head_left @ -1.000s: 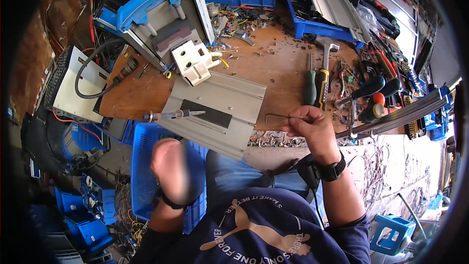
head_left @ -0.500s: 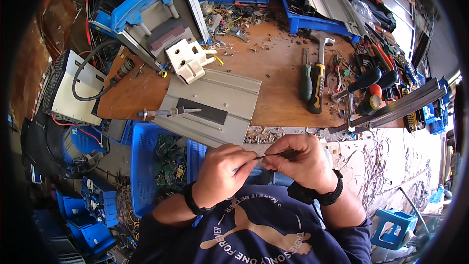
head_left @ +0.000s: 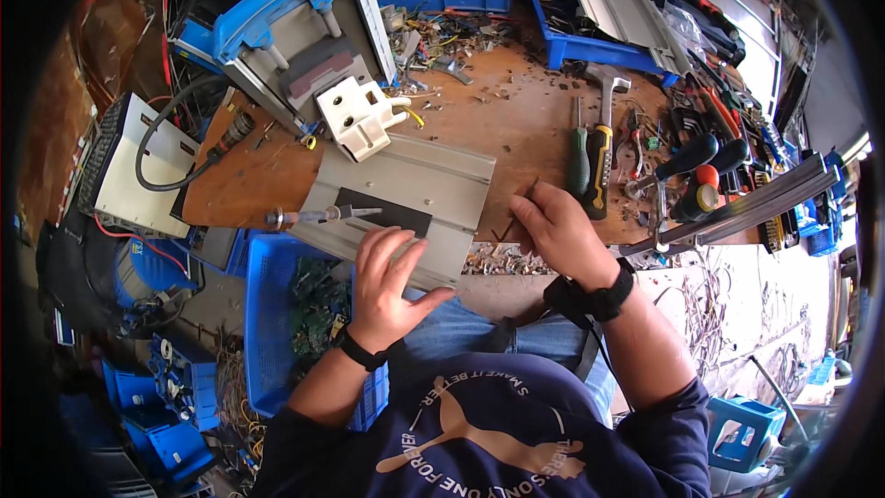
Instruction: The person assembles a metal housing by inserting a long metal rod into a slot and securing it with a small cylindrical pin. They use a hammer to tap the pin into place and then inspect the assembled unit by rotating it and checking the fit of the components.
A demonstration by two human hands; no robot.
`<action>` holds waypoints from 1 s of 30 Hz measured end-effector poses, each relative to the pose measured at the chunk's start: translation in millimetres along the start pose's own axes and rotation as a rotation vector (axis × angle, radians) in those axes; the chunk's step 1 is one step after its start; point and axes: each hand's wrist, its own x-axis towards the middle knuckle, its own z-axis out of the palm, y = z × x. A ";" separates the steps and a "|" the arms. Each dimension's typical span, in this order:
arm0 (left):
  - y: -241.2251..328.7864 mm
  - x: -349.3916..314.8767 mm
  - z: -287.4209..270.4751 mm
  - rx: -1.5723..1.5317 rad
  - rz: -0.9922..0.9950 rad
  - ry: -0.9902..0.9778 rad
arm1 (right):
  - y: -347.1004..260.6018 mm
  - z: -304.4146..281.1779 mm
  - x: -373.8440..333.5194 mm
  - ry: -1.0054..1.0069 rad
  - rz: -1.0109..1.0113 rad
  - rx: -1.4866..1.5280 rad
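Observation:
My left hand is open, fingers spread, at the near edge of a grey metal panel; nothing is in its grasp. Thumb and fingers of my right hand are closed on a thin dark strip, whose far end sticks out over the wooden bench; the fingers hide the rest. A small bent dark piece shows beside that hand, and I cannot tell whether it is part of the strip. On the panel lie a flat black plate and what looks like a soldering iron, its tip over the plate.
A white block-shaped housing stands at the panel's far edge, before a blue-framed machine. A hammer and green-handled screwdriver lie right on the wooden bench. A blue crate of circuit boards sits below left.
My hands have parted from in front of my body. The left moved forward and left, its fingers opening; the right moved forward over the bench's edge with the thin dark strip.

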 end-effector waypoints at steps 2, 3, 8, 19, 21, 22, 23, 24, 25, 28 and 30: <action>-5.0 5.2 -1.4 -0.034 0.058 -0.068 | 1.5 2.7 5.3 0.037 -0.050 -0.020; -5.5 13.4 -5.8 -0.087 0.078 -0.109 | 5.3 4.5 9.5 0.053 -0.081 -0.049; -2.6 16.4 -7.8 0.009 0.069 -0.383 | -5.4 8.1 7.2 -0.011 0.001 -0.010; 1.0 22.7 2.9 0.141 -0.003 -0.536 | 5.6 10.7 17.4 -0.015 0.035 0.010; 0.6 22.5 3.0 0.141 0.001 -0.537 | 10.0 10.7 20.2 -0.008 0.011 -0.013; 0.5 22.3 3.1 0.144 0.004 -0.538 | 11.8 10.5 21.3 -0.004 0.000 -0.025; 0.3 22.2 3.2 0.146 0.007 -0.539 | 11.2 10.1 21.9 -0.010 0.013 -0.022; 0.3 22.7 3.0 0.150 0.010 -0.538 | 9.0 9.3 22.8 -0.016 0.023 -0.021; 0.7 23.1 2.4 0.146 0.005 -0.542 | 7.4 8.4 24.2 -0.023 0.034 -0.019; 3.0 24.9 1.0 0.132 0.002 -0.548 | 17.8 7.6 35.9 -0.037 -0.009 -0.083; 3.5 25.5 0.7 0.129 0.004 -0.544 | 12.5 5.2 38.2 -0.083 0.092 0.007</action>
